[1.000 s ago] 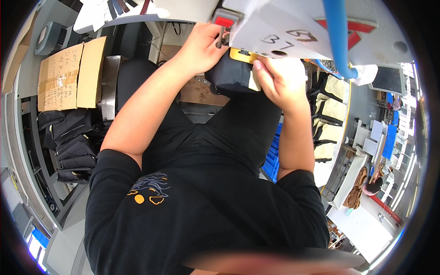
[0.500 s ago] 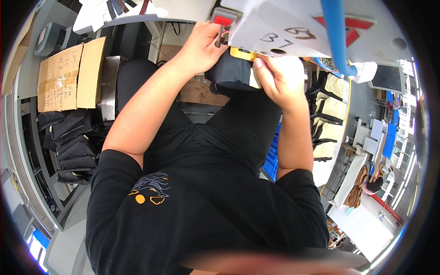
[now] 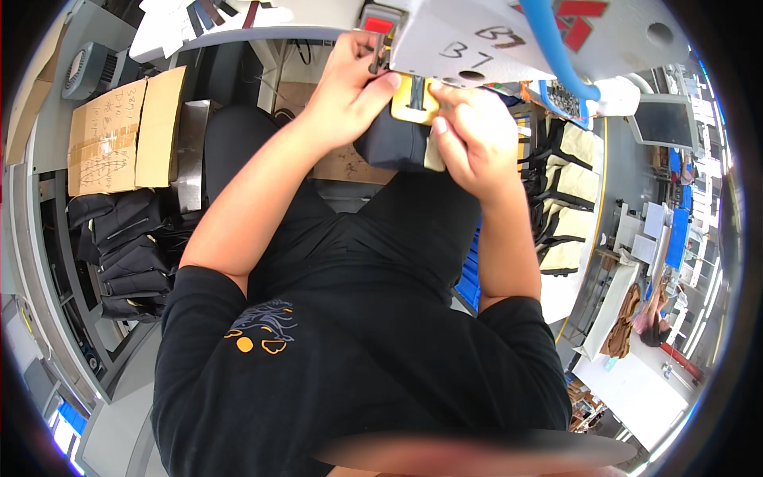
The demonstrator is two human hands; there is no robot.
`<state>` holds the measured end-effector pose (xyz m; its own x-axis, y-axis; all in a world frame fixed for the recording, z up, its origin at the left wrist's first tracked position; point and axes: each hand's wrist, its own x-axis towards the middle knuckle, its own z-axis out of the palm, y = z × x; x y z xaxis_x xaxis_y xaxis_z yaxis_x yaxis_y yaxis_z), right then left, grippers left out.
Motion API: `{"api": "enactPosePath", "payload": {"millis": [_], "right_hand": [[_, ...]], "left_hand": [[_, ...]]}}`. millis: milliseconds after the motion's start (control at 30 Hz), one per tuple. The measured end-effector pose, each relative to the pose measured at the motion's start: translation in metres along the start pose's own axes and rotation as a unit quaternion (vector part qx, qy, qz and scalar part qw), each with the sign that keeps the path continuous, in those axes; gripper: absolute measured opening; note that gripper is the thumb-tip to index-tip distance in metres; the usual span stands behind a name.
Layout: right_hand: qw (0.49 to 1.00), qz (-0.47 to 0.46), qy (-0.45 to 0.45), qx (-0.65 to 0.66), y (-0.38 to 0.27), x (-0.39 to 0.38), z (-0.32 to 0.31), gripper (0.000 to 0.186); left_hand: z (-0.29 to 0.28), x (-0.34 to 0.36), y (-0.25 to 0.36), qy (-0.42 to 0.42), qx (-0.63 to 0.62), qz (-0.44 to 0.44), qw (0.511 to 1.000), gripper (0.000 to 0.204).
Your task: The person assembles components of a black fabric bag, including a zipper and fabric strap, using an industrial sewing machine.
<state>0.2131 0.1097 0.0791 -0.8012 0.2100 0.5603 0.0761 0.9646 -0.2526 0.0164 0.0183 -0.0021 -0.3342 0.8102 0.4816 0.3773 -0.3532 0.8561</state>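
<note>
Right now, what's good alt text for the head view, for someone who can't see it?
A person in black, seen from above, has their left hand and right hand at a dark piece and a yellow plate beneath a pale machine. A cardboard box and black items lie left, cream-and-black pieces right.

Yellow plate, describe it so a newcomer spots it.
Find the pale machine housing at the top. At its lower edge, between the left hand and the right hand, sits the yellow plate, its bright colour unlike the dark fabric piece beside it.
</note>
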Motion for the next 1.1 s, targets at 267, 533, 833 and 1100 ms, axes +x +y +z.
{"api": "enactPosePath", "payload": {"millis": [267, 533, 833, 1100], "right_hand": [[0.995, 0.078, 0.068, 0.014, -0.019, -0.022, -0.002, 0.015], [0.87, 0.396, -0.042, 0.289, -0.037, -0.054, 0.005, 0.025], [0.71, 0.47, 0.019, 0.524, -0.047, -0.053, 0.005, 0.03], [0.691, 0.461, -0.007, 0.557, -0.068, -0.074, -0.011, 0.032]], "left_hand": [[-0.016, -0.049, 0.053, 0.078, 0.109, -0.082, 0.988, 0.034], [-0.019, -0.066, 0.083, -0.089, -0.061, -0.325, 0.939, 0.037], [-0.014, -0.061, 0.1, -0.072, -0.094, -0.315, 0.942, 0.037], [-0.012, -0.071, 0.105, 0.022, 0.194, 0.14, 0.971, 0.04]]}}
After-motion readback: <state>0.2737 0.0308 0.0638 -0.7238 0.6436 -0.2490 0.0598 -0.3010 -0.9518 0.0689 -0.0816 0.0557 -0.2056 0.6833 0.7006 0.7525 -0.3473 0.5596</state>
